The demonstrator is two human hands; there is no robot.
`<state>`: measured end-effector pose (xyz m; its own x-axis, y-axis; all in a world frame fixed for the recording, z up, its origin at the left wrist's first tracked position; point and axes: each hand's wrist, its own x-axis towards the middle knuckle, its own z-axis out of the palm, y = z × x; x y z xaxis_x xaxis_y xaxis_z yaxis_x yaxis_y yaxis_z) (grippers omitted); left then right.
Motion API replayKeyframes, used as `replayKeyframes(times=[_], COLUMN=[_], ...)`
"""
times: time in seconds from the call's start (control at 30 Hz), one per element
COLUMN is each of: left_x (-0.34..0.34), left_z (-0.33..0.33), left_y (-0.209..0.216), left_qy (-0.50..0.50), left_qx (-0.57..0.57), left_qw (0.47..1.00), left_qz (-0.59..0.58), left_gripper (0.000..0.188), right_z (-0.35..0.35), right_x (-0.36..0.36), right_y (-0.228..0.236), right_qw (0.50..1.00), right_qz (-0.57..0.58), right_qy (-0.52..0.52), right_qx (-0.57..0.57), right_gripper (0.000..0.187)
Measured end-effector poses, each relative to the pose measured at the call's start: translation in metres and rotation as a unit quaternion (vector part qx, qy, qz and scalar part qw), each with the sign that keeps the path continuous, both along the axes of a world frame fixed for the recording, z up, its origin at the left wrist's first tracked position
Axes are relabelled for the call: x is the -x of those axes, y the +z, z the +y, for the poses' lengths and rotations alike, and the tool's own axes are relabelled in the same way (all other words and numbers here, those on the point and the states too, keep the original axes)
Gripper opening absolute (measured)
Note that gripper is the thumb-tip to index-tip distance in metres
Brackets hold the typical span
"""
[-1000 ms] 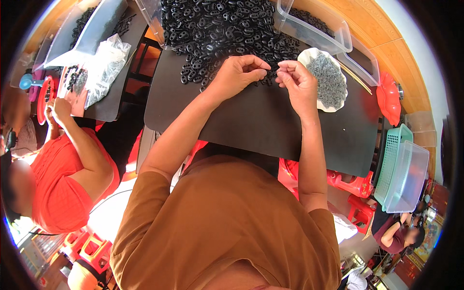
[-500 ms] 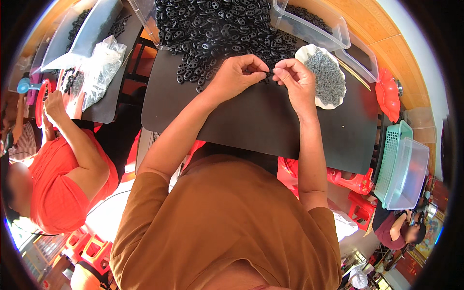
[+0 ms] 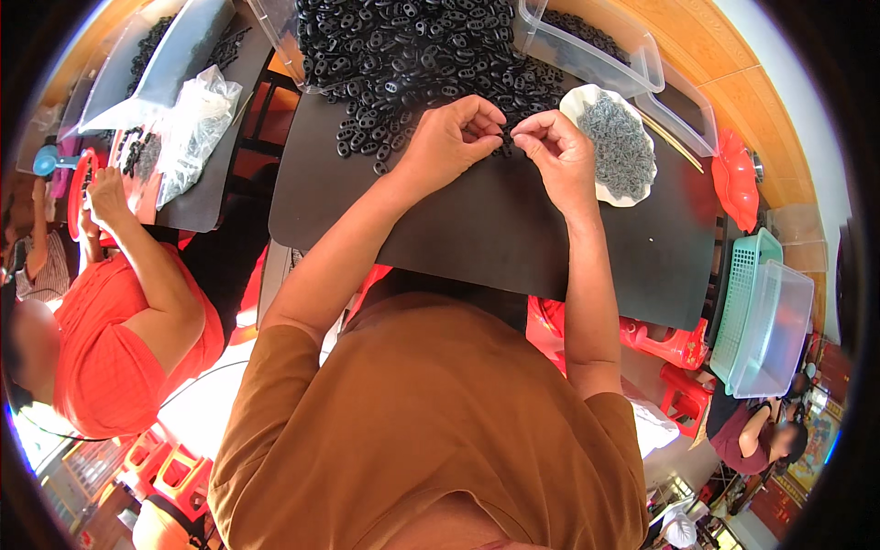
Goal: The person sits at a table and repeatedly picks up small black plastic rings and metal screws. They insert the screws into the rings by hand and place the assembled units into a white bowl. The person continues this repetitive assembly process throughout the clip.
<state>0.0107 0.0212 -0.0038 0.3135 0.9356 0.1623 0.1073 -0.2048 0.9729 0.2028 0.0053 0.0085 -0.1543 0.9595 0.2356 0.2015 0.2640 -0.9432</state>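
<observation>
My left hand (image 3: 451,137) is over the near edge of a big heap of black oval pieces with two holes (image 3: 403,55), its thumb and fingertips pinched together. Facing it, my right hand (image 3: 561,151) also has thumb and forefinger closed, the fingertips a small gap from the left ones. Anything in either pinch is too small and dark to tell from the black pieces behind. Beside my right hand stands a white scalloped dish (image 3: 572,99) full of small clear-grey parts (image 3: 619,147).
A clear plastic bin (image 3: 642,69) stands at the back right, with thin sticks (image 3: 674,142) beside the dish. A red dish (image 3: 733,179) and a green basket (image 3: 744,302) are at the right. On the left, a co-worker in red (image 3: 137,339) works at another table with a plastic bag (image 3: 197,128).
Both hands have shifted slightly left, still pinched and close together. The co-worker's arm and body at the left have moved a little.
</observation>
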Motion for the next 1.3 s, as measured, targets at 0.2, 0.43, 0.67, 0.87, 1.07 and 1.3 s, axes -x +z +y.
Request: replayKeyframes(times=[0.2, 0.43, 0.67, 0.87, 1.07, 1.3], left_x=[0.0000, -0.0007, 0.0003, 0.0007, 0.0008, -0.0001], left_z=[-0.0013, -0.0038, -0.0035, -0.0033, -0.0030, -0.0025], left_y=[0.0016, 0.0046, 0.0021, 0.0023, 0.0019, 0.0007], left_qy=[0.002, 0.001, 0.000, -0.002, -0.003, -0.003], left_qx=[-0.018, -0.035, -0.042, -0.043, -0.042, -0.028], left_qw=[0.999, 0.999, 0.998, 0.998, 0.998, 0.999], left_qz=[0.027, 0.040, 0.052, 0.054, 0.056, 0.046], left_gripper=[0.019, 0.019, 0.020, 0.019, 0.019, 0.019], right_z=[-0.0016, -0.0015, -0.0020, -0.0025, -0.0032, -0.0021], right_x=[0.0040, 0.0045, 0.0042, 0.0038, 0.0045, 0.0037], right_y=[0.0042, 0.0018, 0.0040, 0.0053, 0.0057, 0.0035], right_qw=[0.998, 0.996, 0.996, 0.994, 0.990, 0.991], right_qz=[-0.060, -0.080, -0.069, -0.093, -0.129, -0.114], right_qy=[-0.021, -0.024, -0.021, -0.015, -0.012, -0.009], right_qx=[-0.026, -0.038, -0.047, -0.046, -0.061, -0.063], right_gripper=[0.009, 0.010, 0.010, 0.009, 0.008, 0.007])
